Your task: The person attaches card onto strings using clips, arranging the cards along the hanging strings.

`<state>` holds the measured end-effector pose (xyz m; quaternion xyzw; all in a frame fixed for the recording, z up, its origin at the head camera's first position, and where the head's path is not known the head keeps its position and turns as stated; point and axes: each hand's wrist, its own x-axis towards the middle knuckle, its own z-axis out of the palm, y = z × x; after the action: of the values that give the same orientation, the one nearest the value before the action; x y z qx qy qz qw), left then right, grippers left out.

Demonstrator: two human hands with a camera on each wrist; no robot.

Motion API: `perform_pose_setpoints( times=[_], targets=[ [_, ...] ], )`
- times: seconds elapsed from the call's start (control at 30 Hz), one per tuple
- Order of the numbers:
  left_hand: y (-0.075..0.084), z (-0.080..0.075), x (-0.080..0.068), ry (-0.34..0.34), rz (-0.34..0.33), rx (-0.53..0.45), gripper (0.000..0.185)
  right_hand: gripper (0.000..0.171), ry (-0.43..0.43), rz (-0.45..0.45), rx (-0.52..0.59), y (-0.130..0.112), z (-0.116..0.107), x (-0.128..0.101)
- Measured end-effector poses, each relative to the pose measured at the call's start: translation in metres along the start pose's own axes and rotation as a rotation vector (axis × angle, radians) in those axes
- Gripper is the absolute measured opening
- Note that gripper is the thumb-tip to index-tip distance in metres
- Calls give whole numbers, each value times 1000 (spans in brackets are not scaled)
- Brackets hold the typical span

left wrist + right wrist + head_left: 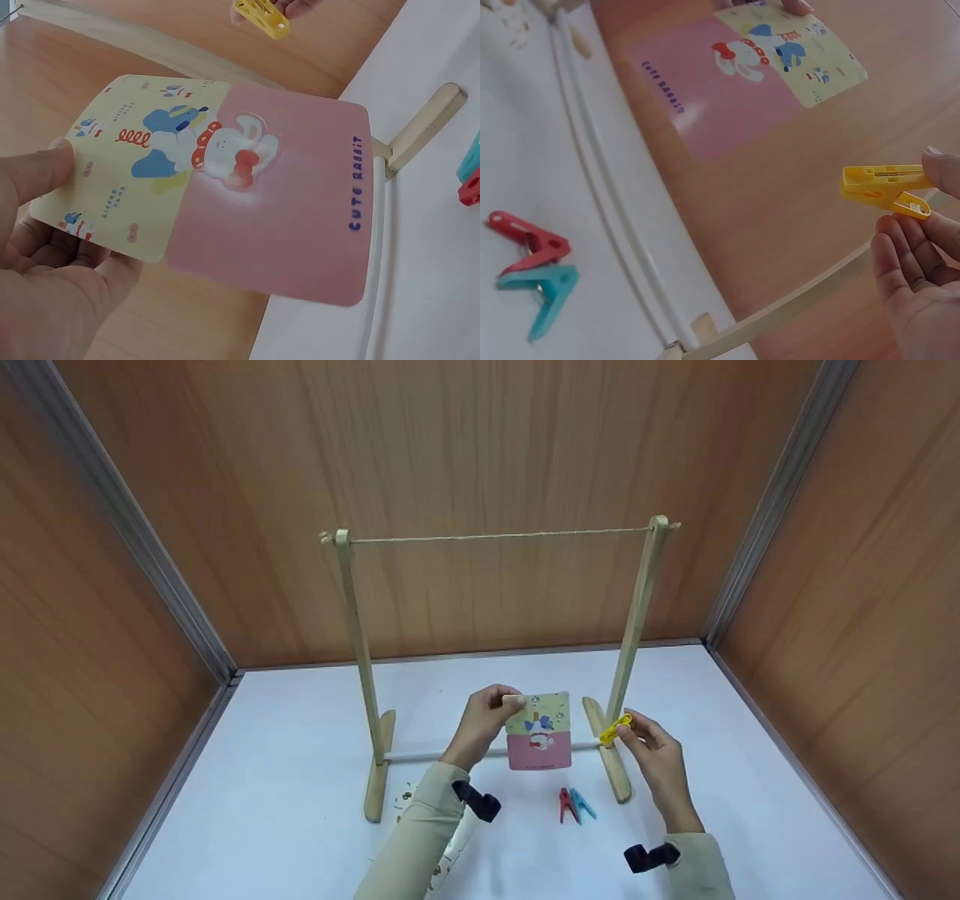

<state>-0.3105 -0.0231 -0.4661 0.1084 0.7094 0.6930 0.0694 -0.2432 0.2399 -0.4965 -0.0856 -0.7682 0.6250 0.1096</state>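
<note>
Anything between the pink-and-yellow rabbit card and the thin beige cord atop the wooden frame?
Nothing visible: the left hand holds the card up, and the head view shows open space to the cord.

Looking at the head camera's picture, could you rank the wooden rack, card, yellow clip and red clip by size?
1. Wooden rack
2. Card
3. Yellow clip and red clip: too close to rank; fingers partly cover the yellow one.

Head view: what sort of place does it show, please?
Probably a small work booth: wood-patterned walls with metal corner strips stand on three sides of a white tabletop.
</note>
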Motion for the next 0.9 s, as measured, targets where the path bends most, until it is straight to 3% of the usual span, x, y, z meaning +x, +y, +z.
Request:
perform_pose_setpoints(
  times=[0.4,0.67,0.9],
  targets=[
    [24,8,5,30,31,-84,20,51,-30,-73,70,-31,5,9],
    [32,10,8,101,29,-170,31,53,-74,-101,48,-52,10,15],
    [42,12,14,106,92,-217,24,52,-74,-162,43,-72,13,20]
  ],
)
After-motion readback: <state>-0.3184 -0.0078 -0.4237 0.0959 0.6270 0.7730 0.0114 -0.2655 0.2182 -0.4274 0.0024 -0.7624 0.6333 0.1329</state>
